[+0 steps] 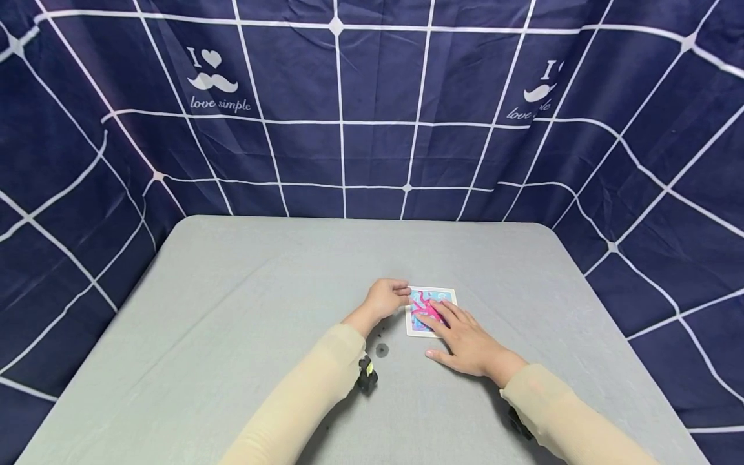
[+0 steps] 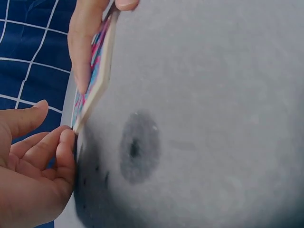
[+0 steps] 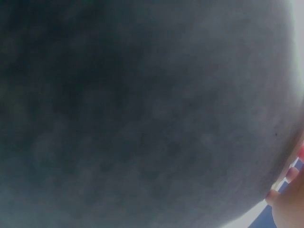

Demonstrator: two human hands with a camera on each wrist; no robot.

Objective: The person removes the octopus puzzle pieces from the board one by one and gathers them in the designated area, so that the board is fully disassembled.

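A flat square piece (image 1: 416, 327) with a white border and a pink figure on blue lies on the grey table. My right hand (image 1: 473, 345) rests on it from the right, fingers spread over the picture, thumb on the table. At its left edge is my left hand (image 1: 386, 299), the fingertips touching the border. In the left wrist view the left hand (image 2: 40, 166) has loosely bent fingers against a corner of the piece (image 2: 102, 78), its thumb held apart. Only part of the right hand (image 3: 290, 204) shows in the right wrist view.
A dark round spot (image 1: 382, 350) marks the grey table (image 1: 261, 271) just below the left hand, with small specks near it. Dark blue cloth (image 1: 372, 155) with white lines hangs behind the table and at both sides.
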